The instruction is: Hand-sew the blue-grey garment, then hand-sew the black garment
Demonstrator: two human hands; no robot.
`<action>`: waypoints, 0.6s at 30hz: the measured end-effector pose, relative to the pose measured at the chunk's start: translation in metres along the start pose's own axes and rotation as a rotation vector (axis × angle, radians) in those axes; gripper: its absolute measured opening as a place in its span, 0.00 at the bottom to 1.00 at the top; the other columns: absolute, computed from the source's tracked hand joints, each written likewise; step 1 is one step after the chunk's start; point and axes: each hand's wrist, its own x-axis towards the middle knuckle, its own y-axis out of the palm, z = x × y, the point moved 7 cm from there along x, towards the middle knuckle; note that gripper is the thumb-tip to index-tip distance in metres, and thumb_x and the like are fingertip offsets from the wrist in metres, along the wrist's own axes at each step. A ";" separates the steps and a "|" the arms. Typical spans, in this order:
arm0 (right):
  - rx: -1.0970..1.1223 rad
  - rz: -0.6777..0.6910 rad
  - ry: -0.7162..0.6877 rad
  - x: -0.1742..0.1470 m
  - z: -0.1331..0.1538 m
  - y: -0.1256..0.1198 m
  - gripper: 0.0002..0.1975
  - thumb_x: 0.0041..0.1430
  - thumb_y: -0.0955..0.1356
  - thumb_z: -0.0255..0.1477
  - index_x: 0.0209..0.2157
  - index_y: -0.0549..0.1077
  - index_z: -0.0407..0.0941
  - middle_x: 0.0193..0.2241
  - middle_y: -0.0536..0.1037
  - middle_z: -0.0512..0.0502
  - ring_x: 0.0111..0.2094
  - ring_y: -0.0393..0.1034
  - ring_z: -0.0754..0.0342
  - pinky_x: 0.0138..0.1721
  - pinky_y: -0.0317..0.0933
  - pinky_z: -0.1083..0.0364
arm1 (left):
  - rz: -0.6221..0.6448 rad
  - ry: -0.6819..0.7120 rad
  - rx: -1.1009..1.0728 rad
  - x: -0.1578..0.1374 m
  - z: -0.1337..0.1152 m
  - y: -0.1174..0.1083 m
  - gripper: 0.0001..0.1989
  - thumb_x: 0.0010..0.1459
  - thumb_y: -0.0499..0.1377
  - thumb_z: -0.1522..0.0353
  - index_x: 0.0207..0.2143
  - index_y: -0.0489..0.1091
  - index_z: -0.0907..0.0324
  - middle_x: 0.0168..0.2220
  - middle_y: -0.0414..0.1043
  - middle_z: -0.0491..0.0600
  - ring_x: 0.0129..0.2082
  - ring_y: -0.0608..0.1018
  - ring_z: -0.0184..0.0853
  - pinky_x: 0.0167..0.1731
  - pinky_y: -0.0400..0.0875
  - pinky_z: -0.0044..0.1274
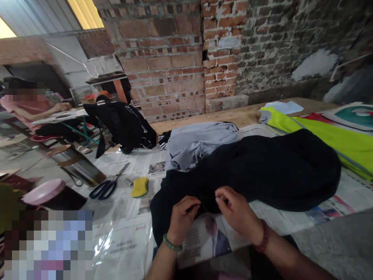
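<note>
A dark navy garment (262, 171) lies across the newspaper-covered table in front of me. My left hand (183, 217), wearing a green bead bracelet, is closed with thumb and forefinger together at the garment's near edge, seemingly pinching its cloth. Just to the right, my right hand (237, 210) has a red bracelet and is also in a pinch over the cloth. Whatever its fingertips hold is too small to make out. A faint light line shows on the dark cloth between the two hands. Behind the garment sits a bundled light grey garment (201, 142).
Left of the cloth are a yellow sponge (140, 187), dark-handled scissors (106, 188), a metal flask (78, 165) and a pink-lidded container (55, 194). A black bag (122, 124) stands behind. Neon-yellow cloth (317, 132) and an iron (354, 116) lie right. Another person (32, 107) sits far left.
</note>
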 end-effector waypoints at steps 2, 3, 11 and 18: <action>-0.058 -0.075 -0.065 0.013 0.004 -0.014 0.07 0.54 0.60 0.25 0.33 0.69 0.44 0.32 0.72 0.45 0.36 0.64 0.54 0.40 0.56 0.54 | -0.004 0.040 -0.003 0.001 -0.002 0.000 0.08 0.49 0.55 0.75 0.27 0.73 0.58 0.28 0.73 0.49 0.29 0.74 0.33 0.29 0.68 0.22; -0.066 -0.049 -0.076 0.020 0.005 -0.013 0.08 0.54 0.61 0.25 0.32 0.71 0.44 0.33 0.72 0.45 0.37 0.64 0.53 0.41 0.55 0.54 | -0.008 0.057 -0.004 0.001 -0.003 -0.001 0.08 0.49 0.55 0.75 0.28 0.73 0.58 0.29 0.73 0.49 0.29 0.74 0.33 0.29 0.68 0.22; 0.052 0.246 0.006 0.028 -0.008 0.042 0.08 0.51 0.65 0.30 0.27 0.77 0.49 0.28 0.76 0.51 0.34 0.66 0.55 0.41 0.54 0.54 | -0.021 0.059 0.020 0.000 -0.003 -0.003 0.09 0.49 0.54 0.77 0.28 0.72 0.58 0.29 0.72 0.48 0.29 0.74 0.31 0.29 0.68 0.21; 0.331 0.131 0.162 0.026 -0.021 0.048 0.06 0.50 0.64 0.28 0.23 0.73 0.44 0.22 0.72 0.52 0.28 0.65 0.58 0.31 0.56 0.59 | -0.001 -0.047 0.012 0.003 0.011 0.002 0.09 0.48 0.56 0.74 0.31 0.73 0.57 0.30 0.73 0.47 0.30 0.75 0.32 0.31 0.68 0.22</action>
